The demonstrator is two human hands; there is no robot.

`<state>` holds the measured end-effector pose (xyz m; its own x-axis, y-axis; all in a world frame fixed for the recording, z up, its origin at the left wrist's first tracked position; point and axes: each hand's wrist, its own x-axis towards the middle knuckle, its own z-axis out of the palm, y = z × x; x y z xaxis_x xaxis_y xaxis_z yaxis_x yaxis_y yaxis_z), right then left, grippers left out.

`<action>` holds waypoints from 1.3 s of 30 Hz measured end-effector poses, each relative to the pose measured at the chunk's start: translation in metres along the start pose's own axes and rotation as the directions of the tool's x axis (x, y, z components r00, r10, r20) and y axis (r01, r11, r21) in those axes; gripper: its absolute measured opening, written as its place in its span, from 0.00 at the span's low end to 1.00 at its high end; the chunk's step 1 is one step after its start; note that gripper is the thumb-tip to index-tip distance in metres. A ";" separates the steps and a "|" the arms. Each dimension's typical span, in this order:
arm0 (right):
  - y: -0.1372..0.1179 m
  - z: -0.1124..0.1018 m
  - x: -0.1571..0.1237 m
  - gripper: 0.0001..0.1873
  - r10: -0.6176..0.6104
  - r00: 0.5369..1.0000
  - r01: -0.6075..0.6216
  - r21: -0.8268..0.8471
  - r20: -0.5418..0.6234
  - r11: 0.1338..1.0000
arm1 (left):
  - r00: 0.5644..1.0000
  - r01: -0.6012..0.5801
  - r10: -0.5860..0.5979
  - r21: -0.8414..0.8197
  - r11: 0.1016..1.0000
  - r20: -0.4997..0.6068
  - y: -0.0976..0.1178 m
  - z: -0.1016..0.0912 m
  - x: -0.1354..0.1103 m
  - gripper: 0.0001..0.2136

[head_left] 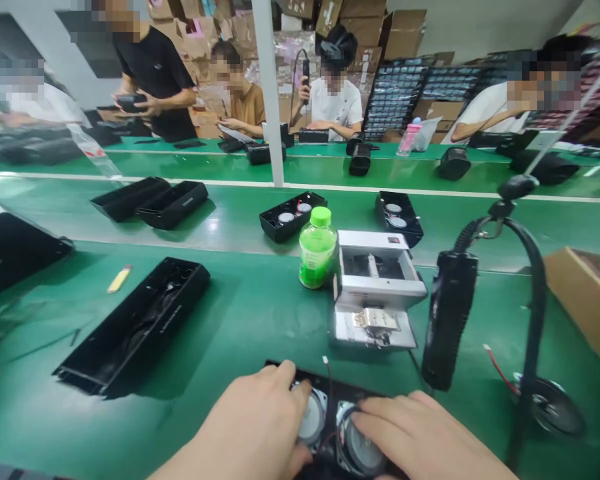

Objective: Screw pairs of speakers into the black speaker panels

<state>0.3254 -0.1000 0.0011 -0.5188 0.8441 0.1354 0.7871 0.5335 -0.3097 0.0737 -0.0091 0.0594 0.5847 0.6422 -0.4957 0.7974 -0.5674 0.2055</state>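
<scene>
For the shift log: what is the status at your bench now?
Left hand on left speaker, right hand on right speaker. Black housing beneath. Silver jig ahead; screwdriver hanging right.

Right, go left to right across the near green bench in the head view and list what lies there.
Black speaker housing → yellow utility knife → long black speaker housing → green-capped bottle → silver metal fixture → hanging black power tool → cardboard box
</scene>
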 end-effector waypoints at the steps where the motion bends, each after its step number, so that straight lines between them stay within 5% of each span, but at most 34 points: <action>1: -0.006 -0.005 0.000 0.17 0.065 0.996 -0.067 0.036 0.057 0.997 | 1.000 -0.006 0.005 -0.012 1.000 -0.019 -0.001 0.001 -0.001 0.20; 5: -0.023 -0.023 0.004 0.17 0.263 0.950 -0.285 0.128 0.169 0.950 | 0.999 -0.037 0.036 -0.038 0.999 -0.025 -0.008 0.005 -0.002 0.25; 8: -0.029 -0.027 0.006 0.16 0.300 0.936 -0.330 0.164 0.183 0.930 | 0.998 -0.061 0.061 -0.023 0.998 0.012 -0.010 0.003 0.000 0.22; 17: -0.028 -0.023 0.004 0.15 0.308 0.934 -0.340 0.186 0.183 0.922 | 0.996 -0.087 0.087 0.031 0.996 0.000 -0.014 0.006 0.004 0.16; 39: -0.027 -0.003 -0.005 0.17 0.194 0.979 -0.197 0.072 0.055 0.978 | 0.996 -0.087 0.088 0.074 0.993 -0.010 -0.023 0.022 0.007 0.21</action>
<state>0.3082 -0.1182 0.0119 -0.3742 0.9271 0.0204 0.8479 0.3509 -0.3974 0.0560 -0.0029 0.0323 0.6539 0.5951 -0.4672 0.7304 -0.6575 0.1849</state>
